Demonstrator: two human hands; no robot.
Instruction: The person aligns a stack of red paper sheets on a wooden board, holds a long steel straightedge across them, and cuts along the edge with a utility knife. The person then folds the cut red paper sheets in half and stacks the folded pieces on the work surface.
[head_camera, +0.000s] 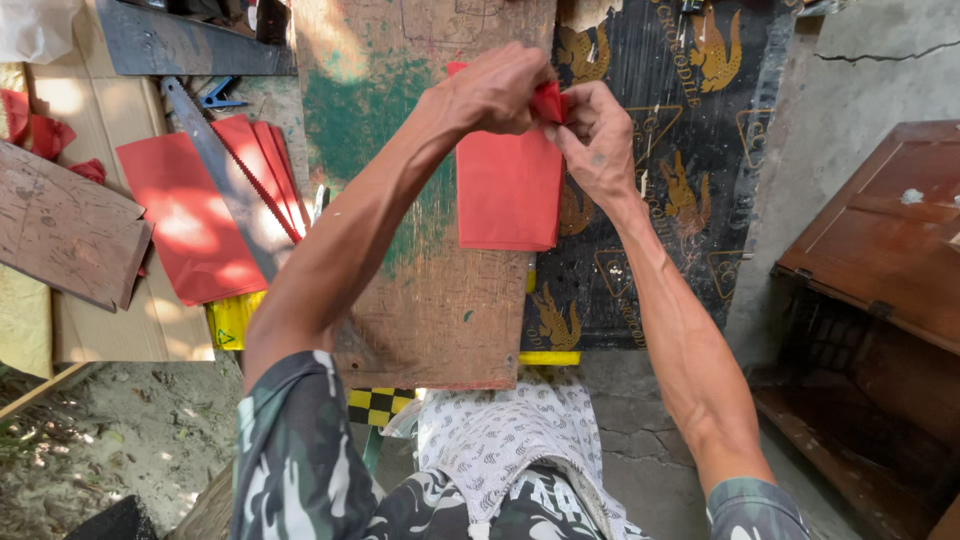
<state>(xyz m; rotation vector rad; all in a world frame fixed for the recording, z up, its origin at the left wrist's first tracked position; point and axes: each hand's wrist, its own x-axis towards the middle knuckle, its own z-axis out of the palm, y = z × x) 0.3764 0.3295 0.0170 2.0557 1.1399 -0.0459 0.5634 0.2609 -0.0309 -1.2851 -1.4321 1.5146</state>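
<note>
Left hand (495, 90) and right hand (592, 130) pinch the red paper sheet (508, 190) by its top edge, fingers closed on it | sheet hangs flat over wooden board (430, 300) | handsaw (225, 170) lies across red sheets (190, 220) at left

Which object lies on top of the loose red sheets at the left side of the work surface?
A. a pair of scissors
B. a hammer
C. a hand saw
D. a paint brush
C: a hand saw with a toothed blade lies diagonally across the loose red sheets, while the left hand and right hand pinch the top of another red sheet over the wooden board.
</note>
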